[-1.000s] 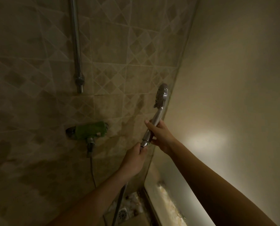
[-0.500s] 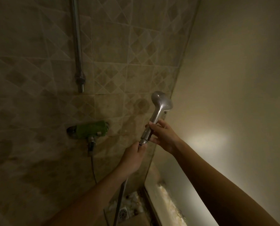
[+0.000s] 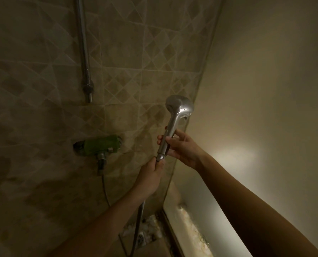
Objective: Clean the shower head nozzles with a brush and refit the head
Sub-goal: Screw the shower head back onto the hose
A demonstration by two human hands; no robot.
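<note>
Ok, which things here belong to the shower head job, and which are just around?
Part of the job: shower head, its handle gripped by the right hand; hose, its top end gripped by the left hand. No brush in view.
Just there: green mixer valve, wall pipe, floor drain.

Dim, warm-tinted frame. 1 soft bright patch on plain beige wall (image 3: pixel 234 154), right of and below rounded chrome shower head (image 3: pixel 179 106); small glints on its shell. Left of it, patterned tile wall (image 3: pixel 43 108) murky, grout lines bowed.
</note>
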